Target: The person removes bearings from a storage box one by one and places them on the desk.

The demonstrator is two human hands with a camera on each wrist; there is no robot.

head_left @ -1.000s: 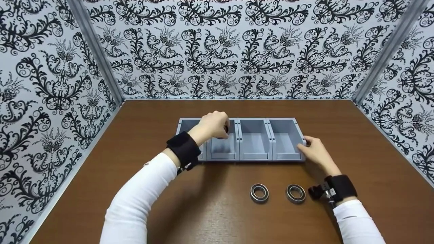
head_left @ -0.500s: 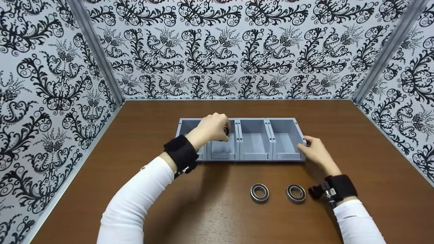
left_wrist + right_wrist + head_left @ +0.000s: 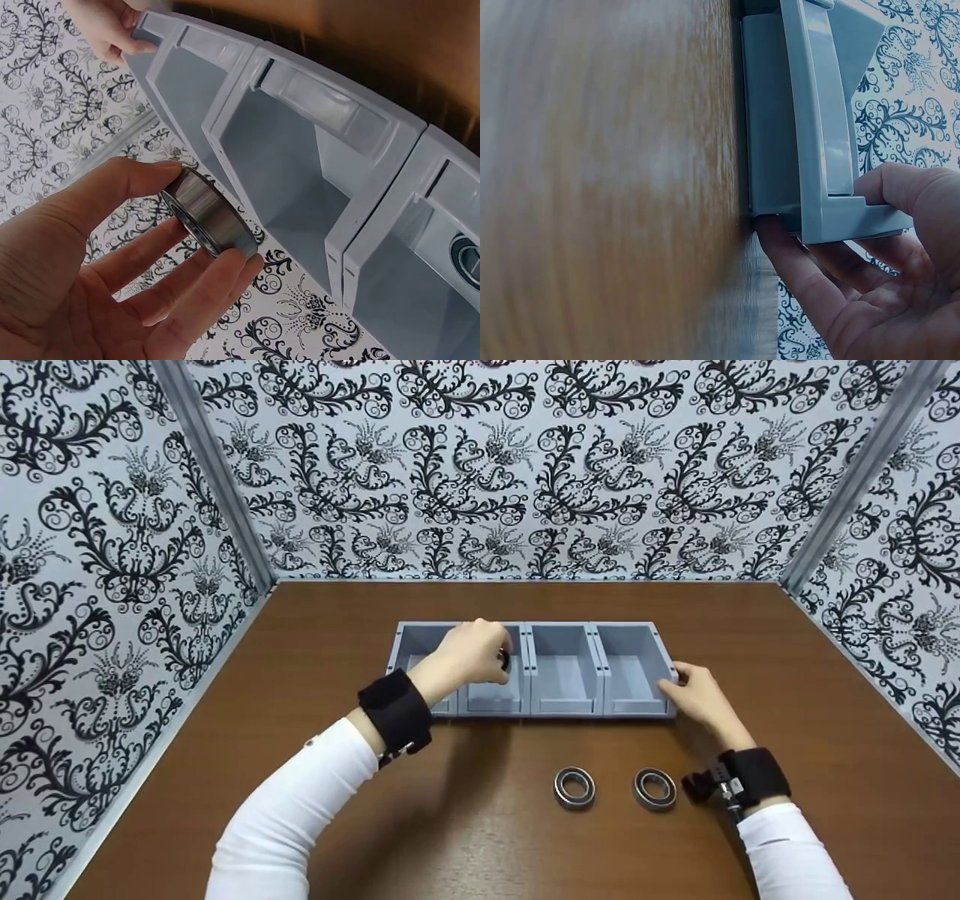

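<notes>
My left hand (image 3: 474, 652) pinches a ball bearing (image 3: 214, 214) between thumb and fingertips, its steel outer ring showing in the left wrist view. The hand is over the second compartment from the left of a grey bin row (image 3: 566, 706), and the bearing is above the bin's rim. My right hand (image 3: 697, 690) grips the right end wall of the row, thumb inside and fingers underneath at the outer side (image 3: 847, 225). Inside the leftmost compartment lies another bearing (image 3: 466, 259), partly cut off by the frame edge.
Two more bearings, a left one (image 3: 574, 788) and a right one (image 3: 655, 790), lie flat on the brown wooden table (image 3: 480, 840) in front of the bins. Patterned wall panels (image 3: 525, 472) enclose the back and sides.
My left hand has shifted slightly nearer to me and lower over the second compartment, the bearing still in its fingers. My right hand and the bins stay where they were.
</notes>
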